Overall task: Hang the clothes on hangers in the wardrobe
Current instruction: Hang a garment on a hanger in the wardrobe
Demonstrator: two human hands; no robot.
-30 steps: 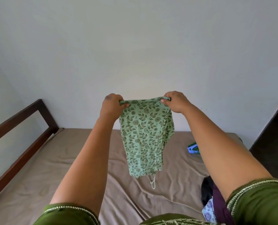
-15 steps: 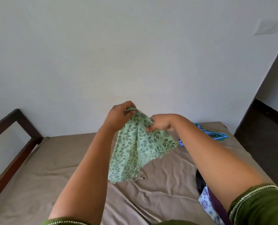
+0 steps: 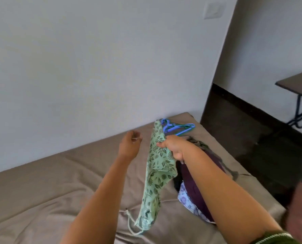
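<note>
- Bed [image 3: 49,191]: taupe-brown sheet, creased, set against a plain white wall [image 3: 93,67].
- Green leaf-print cotton garment [image 3: 157,173]: hangs over the bed, gripped by the right hand [image 3: 173,147]; its lower end and white drawstring [image 3: 130,224] reach the sheet.
- Left hand [image 3: 130,145]: loosely curled, holding nothing, just beside the garment.
- Blue plastic hangers [image 3: 178,128]: at the bed's far corner.
- Heap of dark purple and floral clothes [image 3: 192,189]: on the bed under the right arm.
- Dark side table [image 3: 298,85]: stands on the dark floor [image 3: 252,147].

No readable text anywhere.
Only a leaf-and-flower print on the green garment [image 3: 158,166]; nothing legible on the hangers [image 3: 178,129], the wall plate [image 3: 215,10] or the bed [image 3: 58,182].
</note>
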